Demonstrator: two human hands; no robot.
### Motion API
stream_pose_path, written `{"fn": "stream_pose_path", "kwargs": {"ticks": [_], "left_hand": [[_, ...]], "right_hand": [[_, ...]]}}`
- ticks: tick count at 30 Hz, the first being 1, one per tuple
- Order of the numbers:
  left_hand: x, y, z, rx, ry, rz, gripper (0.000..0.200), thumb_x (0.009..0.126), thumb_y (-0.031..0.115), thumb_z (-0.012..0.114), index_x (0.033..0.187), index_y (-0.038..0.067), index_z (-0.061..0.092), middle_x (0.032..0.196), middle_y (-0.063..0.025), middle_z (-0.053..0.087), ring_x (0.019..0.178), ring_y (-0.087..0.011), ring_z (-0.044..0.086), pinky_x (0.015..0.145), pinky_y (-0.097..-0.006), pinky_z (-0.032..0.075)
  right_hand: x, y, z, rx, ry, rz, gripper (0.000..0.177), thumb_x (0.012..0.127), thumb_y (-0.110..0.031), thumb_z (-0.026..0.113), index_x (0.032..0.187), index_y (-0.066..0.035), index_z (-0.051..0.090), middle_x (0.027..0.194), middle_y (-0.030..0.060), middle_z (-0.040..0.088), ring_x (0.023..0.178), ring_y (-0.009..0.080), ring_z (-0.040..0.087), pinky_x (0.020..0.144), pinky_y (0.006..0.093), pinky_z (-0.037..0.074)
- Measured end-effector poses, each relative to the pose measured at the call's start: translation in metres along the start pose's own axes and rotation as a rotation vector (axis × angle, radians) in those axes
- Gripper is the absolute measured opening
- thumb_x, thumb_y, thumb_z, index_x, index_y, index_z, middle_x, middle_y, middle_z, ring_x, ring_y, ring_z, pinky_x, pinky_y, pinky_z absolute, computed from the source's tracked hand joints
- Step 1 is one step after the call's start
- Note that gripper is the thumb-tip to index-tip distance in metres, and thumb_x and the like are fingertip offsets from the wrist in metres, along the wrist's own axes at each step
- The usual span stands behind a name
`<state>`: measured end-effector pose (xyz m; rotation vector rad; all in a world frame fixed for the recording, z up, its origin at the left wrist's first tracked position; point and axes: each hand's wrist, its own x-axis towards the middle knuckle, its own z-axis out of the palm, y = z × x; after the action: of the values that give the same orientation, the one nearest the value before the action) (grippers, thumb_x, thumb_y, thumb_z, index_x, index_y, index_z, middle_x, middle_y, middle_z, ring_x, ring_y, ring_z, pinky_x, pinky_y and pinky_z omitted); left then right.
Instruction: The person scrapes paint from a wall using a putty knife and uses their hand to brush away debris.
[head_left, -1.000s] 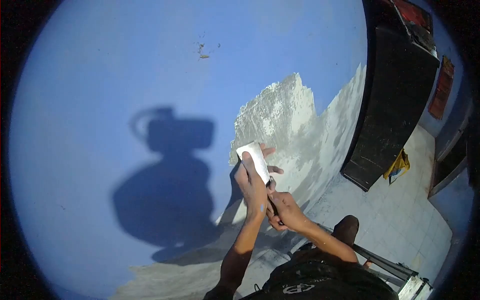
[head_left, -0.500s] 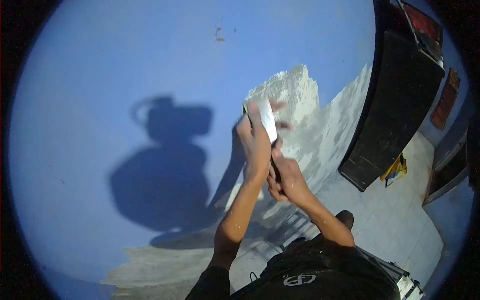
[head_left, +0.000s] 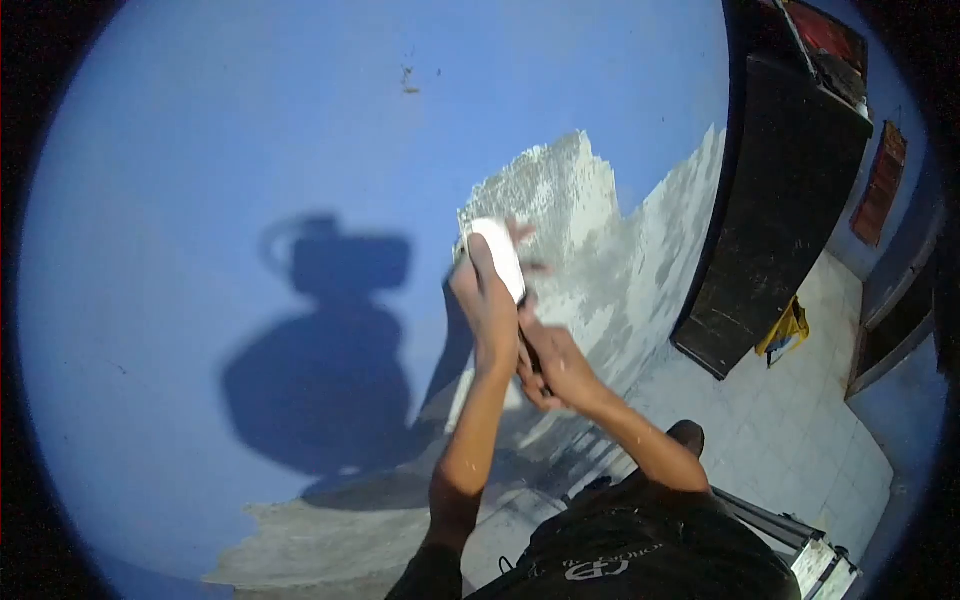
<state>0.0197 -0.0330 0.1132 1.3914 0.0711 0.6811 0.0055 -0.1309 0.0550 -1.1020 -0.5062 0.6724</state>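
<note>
A scraper (head_left: 498, 262) with a wide, bright metal blade and a dark handle is held against or close over the wall. My left hand (head_left: 488, 318) grips it at the blade, thumb lying along the face and fingertips showing past the far side. Lower down, my right hand (head_left: 560, 365) is closed around the handle. Behind the blade, the blue wall (head_left: 230, 130) has a ragged patch of exposed grey and white plaster (head_left: 560, 190). The blade overlaps the left border of this patch.
A large dark panel-like piece of furniture (head_left: 780, 190) stands at the right. Beneath it, a yellow bag-like item (head_left: 787, 330) lies by the pale tiled floor (head_left: 800, 410). More stripped plaster (head_left: 310, 540) runs along the lower wall. A dark shadow (head_left: 320, 370) falls on the blue paint.
The whole view has shifted a little to the left. Both hands and the scraper have moved slightly down and left over the wall, and the blade now catches more light.
</note>
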Motion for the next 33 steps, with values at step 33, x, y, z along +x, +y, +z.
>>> {"fn": "stream_pose_path", "kwargs": {"ticks": [33], "left_hand": [[0.006,0.002,0.006,-0.035,-0.009,-0.006,0.054,0.101,0.042,0.033,0.112,-0.006,0.053,0.104,-0.0173,0.066,0.068,-0.0187,0.067,0.037,-0.0228,0.036]], "right_hand": [[-0.013,-0.015,0.003,0.129,-0.013,0.090,0.059,0.099,-0.055,0.031,0.062,-0.011,0.038,0.048,-0.0005,0.032,0.032,0.0090,0.028,0.030,0.0258,0.019]]}}
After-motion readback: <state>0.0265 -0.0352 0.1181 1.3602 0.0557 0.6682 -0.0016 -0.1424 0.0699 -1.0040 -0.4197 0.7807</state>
